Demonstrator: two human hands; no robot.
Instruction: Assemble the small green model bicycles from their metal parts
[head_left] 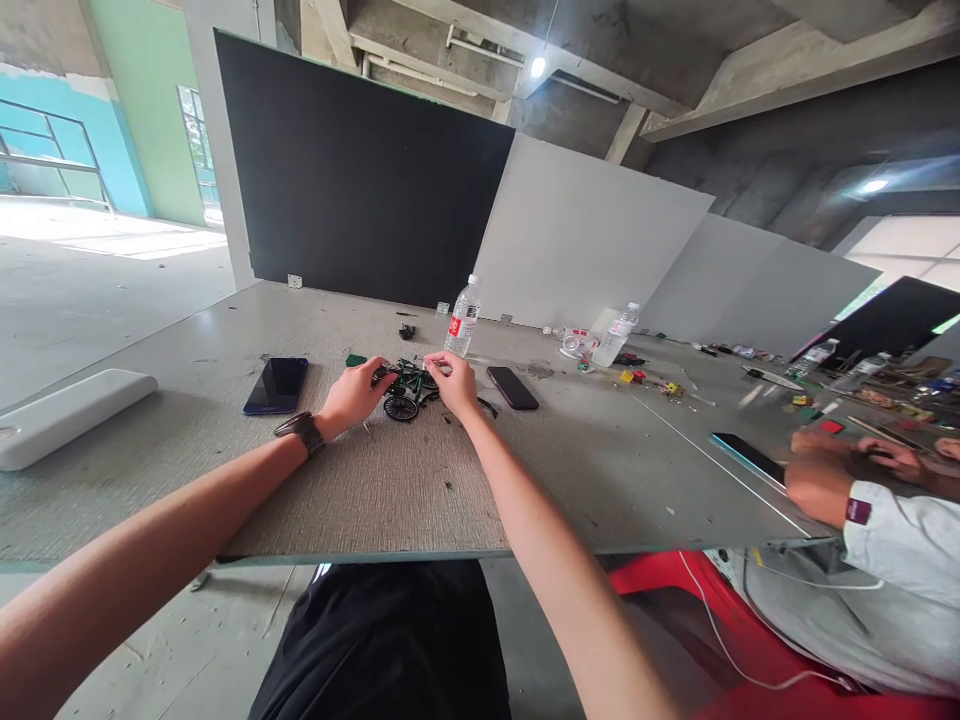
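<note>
A small model bicycle (407, 378), green and black with a spoked wheel, stands on the table between my two hands. My left hand (355, 394), with a dark watch (301, 432) on its wrist, closes its fingers around the bicycle's left end. Over the right end, my right hand (454, 383) has thumb and fingertips pinched together; whatever sits between them is too small to make out. Loose black parts lie just right of the bicycle, partly behind my right hand. A green piece (355, 360) rests behind my left hand.
Phones (276, 386) (513, 388) flank my hands. One water bottle (463, 317) stands behind them, another (616, 335) farther right near coloured parts (634, 376). A white case (75, 415) lies far left. Upright panels (360, 180) line the back. A co-worker's arm (825, 480) rests at right.
</note>
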